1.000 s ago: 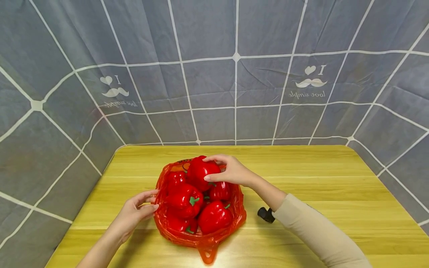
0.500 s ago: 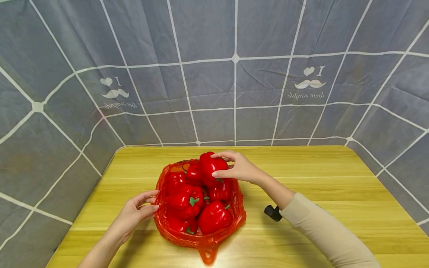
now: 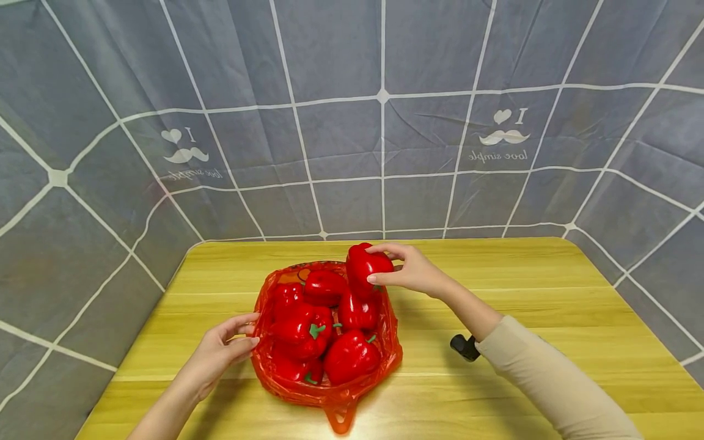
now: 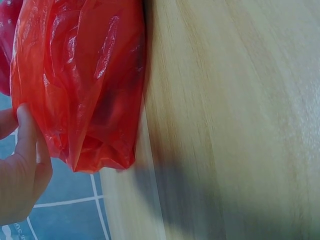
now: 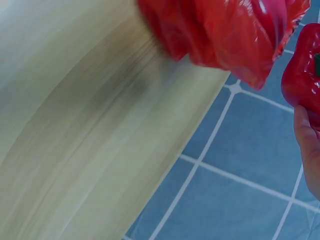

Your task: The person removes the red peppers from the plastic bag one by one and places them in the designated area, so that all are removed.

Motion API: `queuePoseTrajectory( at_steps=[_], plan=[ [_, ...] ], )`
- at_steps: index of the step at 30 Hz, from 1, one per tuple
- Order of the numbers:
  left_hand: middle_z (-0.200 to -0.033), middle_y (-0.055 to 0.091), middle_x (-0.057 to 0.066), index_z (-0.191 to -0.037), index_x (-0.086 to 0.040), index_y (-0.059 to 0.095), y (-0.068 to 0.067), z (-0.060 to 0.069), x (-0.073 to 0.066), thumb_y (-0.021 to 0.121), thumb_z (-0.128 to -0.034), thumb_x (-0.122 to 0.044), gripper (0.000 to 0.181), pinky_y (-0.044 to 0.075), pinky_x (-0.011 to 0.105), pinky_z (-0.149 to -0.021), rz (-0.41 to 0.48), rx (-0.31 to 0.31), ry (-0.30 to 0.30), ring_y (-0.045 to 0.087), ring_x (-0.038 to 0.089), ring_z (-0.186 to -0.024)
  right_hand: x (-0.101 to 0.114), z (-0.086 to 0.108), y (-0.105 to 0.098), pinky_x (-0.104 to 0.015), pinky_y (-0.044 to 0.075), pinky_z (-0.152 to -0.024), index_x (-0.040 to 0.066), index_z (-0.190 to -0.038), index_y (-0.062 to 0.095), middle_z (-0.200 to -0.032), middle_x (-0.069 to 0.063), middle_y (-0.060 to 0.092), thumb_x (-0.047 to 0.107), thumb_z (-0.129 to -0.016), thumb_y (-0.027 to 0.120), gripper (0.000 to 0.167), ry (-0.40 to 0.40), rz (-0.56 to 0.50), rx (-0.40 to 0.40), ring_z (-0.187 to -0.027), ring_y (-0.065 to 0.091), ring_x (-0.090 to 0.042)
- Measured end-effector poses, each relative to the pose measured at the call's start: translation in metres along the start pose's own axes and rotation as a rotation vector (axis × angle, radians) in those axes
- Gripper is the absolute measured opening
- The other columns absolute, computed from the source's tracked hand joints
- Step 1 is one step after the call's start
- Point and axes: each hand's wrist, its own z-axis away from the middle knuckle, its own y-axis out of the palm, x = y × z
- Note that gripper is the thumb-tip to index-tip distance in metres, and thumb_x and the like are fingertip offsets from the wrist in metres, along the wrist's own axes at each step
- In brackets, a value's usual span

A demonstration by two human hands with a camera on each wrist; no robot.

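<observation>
An orange-red plastic bag (image 3: 286,394) stands with its mouth open, holding several shiny red peppers (image 3: 352,359) with green stems. The left hand (image 3: 219,351) pinches the bag's left rim between thumb and fingers; in the left wrist view those fingers (image 4: 27,150) lie at the edge of the crinkled bag (image 4: 80,85). A pepper (image 3: 363,267) is held by the right hand (image 3: 412,270), thumb on the near side, above the bag's back right rim. The right wrist view has that pepper (image 5: 302,75) clear of the bag (image 5: 225,40), with part of the hand (image 5: 309,150) below.
A yellow wood-grain table (image 3: 495,275) lies under the bag. Grey cloth with white lines (image 3: 341,140) hangs behind it and at both sides. A small black object (image 3: 464,347) sits against the right sleeve (image 3: 550,379).
The right hand has lifted its pepper and carried it rightward and back, from over the peppers to the bag's back right rim. Another pepper beneath is now uncovered. The left hand has stayed put.
</observation>
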Motion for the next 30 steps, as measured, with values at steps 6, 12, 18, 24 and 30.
queuePoseTrajectory(
  at_steps=[6, 12, 18, 24, 30],
  plan=[
    [-0.103, 0.05, 0.008, -0.134, 0.013, 0.036, -0.001, 0.0, 0.001, 0.058, -0.0882, 0.0, 0.052, 0.052, 0.025, -0.078, 0.001, -0.002, -0.008, 0.059, 0.008, -0.086, -0.008, 0.004, -0.008, -0.034, 0.055, -0.072, 0.014, -0.124, 0.059, -0.118, -0.005, 0.058, 0.022, -0.078, 0.076, 0.05, 0.028, 0.015, -0.026, -0.103, 0.054, -0.026],
    [-0.103, 0.05, 0.008, -0.134, 0.012, 0.036, -0.001, -0.001, 0.0, 0.058, -0.0882, 0.0, 0.052, 0.052, 0.025, -0.078, 0.004, -0.005, -0.021, 0.059, 0.008, -0.085, -0.019, 0.008, -0.015, -0.033, 0.054, -0.073, 0.011, -0.124, 0.058, -0.119, -0.011, 0.058, 0.02, -0.079, 0.075, 0.049, 0.059, 0.032, -0.055, -0.104, 0.054, -0.028],
    [-0.103, 0.05, 0.007, -0.134, 0.012, 0.035, -0.001, -0.001, 0.001, 0.058, -0.0886, 0.0, 0.052, 0.053, 0.026, -0.079, 0.008, 0.007, -0.019, 0.059, 0.008, -0.085, -0.026, 0.015, -0.021, -0.036, 0.054, -0.074, 0.007, -0.127, 0.055, -0.123, -0.015, 0.055, 0.016, -0.08, 0.073, 0.051, 0.095, 0.022, -0.088, -0.106, 0.053, -0.031],
    [-0.103, 0.05, 0.007, -0.135, 0.012, 0.035, -0.002, -0.001, 0.002, 0.057, -0.0888, -0.001, 0.053, 0.052, 0.026, -0.079, 0.004, 0.014, -0.02, 0.059, 0.009, -0.087, -0.035, 0.019, -0.028, -0.035, 0.054, -0.075, 0.009, -0.126, 0.056, -0.12, -0.016, 0.056, 0.019, -0.08, 0.074, 0.051, 0.135, 0.029, -0.12, -0.105, 0.054, -0.031],
    [-0.103, 0.051, 0.007, -0.135, 0.012, 0.035, -0.001, -0.002, 0.002, 0.057, -0.0884, -0.001, 0.053, 0.052, 0.026, -0.079, 0.006, 0.01, -0.025, 0.059, 0.009, -0.086, -0.043, 0.022, -0.035, -0.035, 0.053, -0.075, 0.009, -0.125, 0.057, -0.117, -0.017, 0.058, 0.023, -0.079, 0.074, 0.051, 0.149, 0.047, -0.141, -0.103, 0.055, -0.031]
  ],
)
